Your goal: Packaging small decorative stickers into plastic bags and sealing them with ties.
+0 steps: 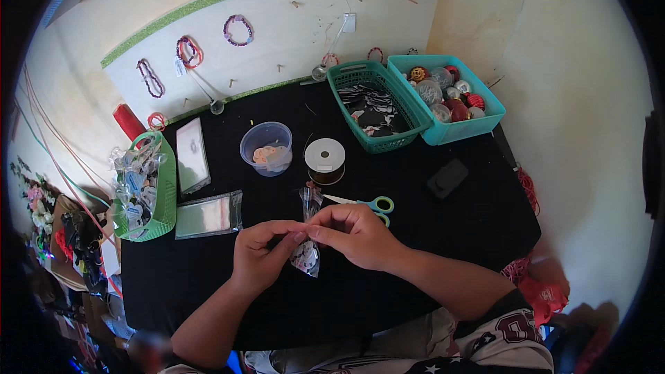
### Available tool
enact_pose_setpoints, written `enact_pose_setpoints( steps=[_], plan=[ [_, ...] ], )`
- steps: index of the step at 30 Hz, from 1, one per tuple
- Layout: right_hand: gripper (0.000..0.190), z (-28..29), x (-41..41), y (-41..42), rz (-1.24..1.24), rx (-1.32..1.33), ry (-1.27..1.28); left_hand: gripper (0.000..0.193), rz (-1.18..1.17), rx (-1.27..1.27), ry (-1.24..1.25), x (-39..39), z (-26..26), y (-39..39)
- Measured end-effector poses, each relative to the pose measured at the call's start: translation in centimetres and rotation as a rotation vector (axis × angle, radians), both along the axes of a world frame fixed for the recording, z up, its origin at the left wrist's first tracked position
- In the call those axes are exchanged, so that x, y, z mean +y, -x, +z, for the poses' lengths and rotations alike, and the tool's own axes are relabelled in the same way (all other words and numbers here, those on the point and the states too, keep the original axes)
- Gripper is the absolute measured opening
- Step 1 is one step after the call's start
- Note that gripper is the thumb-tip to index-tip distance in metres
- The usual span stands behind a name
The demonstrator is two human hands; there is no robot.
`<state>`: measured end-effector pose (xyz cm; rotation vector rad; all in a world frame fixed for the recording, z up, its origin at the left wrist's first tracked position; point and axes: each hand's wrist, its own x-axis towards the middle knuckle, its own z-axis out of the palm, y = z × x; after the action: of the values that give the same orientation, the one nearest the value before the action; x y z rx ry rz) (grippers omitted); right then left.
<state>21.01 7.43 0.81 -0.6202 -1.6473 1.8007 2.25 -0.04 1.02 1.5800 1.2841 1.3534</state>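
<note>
Pinched between the fingertips of both hands is a small clear plastic bag [305, 258]. A white, dark-patterned piece shows in its lower end, and its gathered upper part stands out beyond my fingers. My left hand [262, 252] grips the bag's middle from the left. From the other side my right hand [358, 236] pinches the same spot; whether a tie is there is hidden by the fingers. Scissors [382, 203] with blue-green handles lie just past my right hand, partly covered by it. A spool of dark ribbon [326, 158] stands beyond the bag.
On the black cloth [291, 317] are a plastic tub [266, 132] of cut-outs, packs of clear bags [195, 153] [208, 216], a green basket [165, 192] of filled bags, a dark phone-like object [448, 177], a teal basket [382, 143] of cut pieces and a turquoise bin [462, 130] of ornaments.
</note>
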Motion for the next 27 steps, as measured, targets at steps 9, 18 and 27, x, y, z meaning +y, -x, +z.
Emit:
enact_pose_setpoints(
  steps=[9,18,27],
  plan=[
    [0.012,-0.05,-0.06,-0.02,0.028,-0.022,-0.083,0.012,-0.009,-0.532,0.143,0.21,-0.25,-0.56],
    [0.017,-0.49,-0.25,0.47,-0.077,-0.013,-0.137,0.012,0.024,-0.420,0.243,0.08,-0.60,-0.18],
    [0.015,0.10,-0.50,0.48,-0.092,-0.125,-0.126,0.011,0.112,-0.332,0.158,-0.20,-0.86,-0.61]
  ],
)
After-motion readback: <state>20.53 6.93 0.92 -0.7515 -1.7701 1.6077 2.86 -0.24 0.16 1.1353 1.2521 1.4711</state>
